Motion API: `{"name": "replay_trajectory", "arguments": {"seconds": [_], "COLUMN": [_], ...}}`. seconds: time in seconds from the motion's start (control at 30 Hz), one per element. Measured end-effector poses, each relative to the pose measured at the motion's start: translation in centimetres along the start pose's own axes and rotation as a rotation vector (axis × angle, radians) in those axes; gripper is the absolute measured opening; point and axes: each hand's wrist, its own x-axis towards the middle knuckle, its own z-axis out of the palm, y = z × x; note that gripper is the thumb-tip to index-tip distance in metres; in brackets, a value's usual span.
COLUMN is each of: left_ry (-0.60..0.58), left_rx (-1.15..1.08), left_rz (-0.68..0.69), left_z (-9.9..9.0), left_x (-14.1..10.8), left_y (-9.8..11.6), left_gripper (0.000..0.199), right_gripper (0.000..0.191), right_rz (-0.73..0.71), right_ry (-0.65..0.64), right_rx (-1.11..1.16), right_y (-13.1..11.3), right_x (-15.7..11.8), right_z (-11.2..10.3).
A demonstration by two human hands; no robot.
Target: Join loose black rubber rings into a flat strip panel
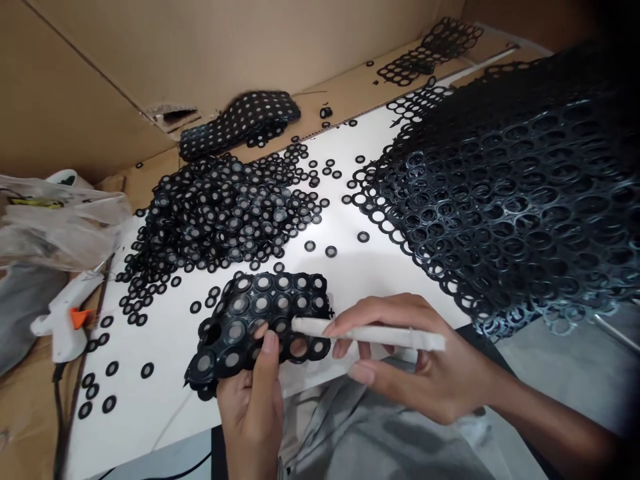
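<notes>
A black rubber sheet of joined ring washers (pixel 260 303) is held up over the near part of the white board. My left hand (pixel 255 400) grips its lower edge, thumb on the front face and the other fingers mostly hidden behind. In my right hand (pixel 405 360) is a white stick-like tool (pixel 370 333), held between thumb and fingers. The tool's left tip touches or nearly touches the sheet, just right of my left thumb. Behind the sheet lies a big heap of loose black washers (pixel 210 213).
To the right rises a large stack of punched-out black sheets (pixel 500 200). A folded dotted sheet (pixel 245 120) rests by the cardboard wall (pixel 240 47). At left are a white glue gun (pixel 67 317) and a clear plastic bag (pixel 60 220). Loose rings dot the white board (pixel 165 413).
</notes>
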Motion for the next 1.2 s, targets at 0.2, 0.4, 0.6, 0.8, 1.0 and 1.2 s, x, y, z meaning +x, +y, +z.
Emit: {"name": "replay_trajectory", "arguments": {"seconds": [0.2, 0.4, 0.6, 0.8, 1.0, 1.2], "left_ry": [-0.001, 0.061, 0.005, -0.021, 0.008, -0.028], "left_rx": [0.218, 0.162, 0.145, 0.192, 0.162, 0.164], "left_rz": [0.015, 0.018, 0.052, 0.061, 0.055, -0.008], "left_z": [-0.26, 0.38, 0.31, 0.08, 0.34, -0.16], "left_x": [-0.36, -0.28, 0.32, -0.01, -0.03, -0.07], "left_y": [-0.07, -0.23, -0.26, 0.03, 0.03, 0.09], "left_gripper": [0.046, 0.040, 0.039, 0.035, 0.035, 0.035], "right_gripper": [0.020, 0.022, 0.007, 0.016, 0.022, 0.017], "right_rz": [-0.010, 0.077, 0.141, 0.045, 0.028, 0.022], "right_ry": [-0.050, 0.026, 0.044, 0.021, 0.019, 0.034], "right_rx": [-0.068, -0.042, 0.025, -0.041, -0.096, -0.129], "right_y": [0.14, 0.21, -0.02, 0.60, 0.05, -0.09], "right_x": [0.28, -0.54, -0.42, -0.25, 0.03, 0.13], "right_z": [0.02, -0.67, -0.11, -0.05, -0.05, 0.07]}}
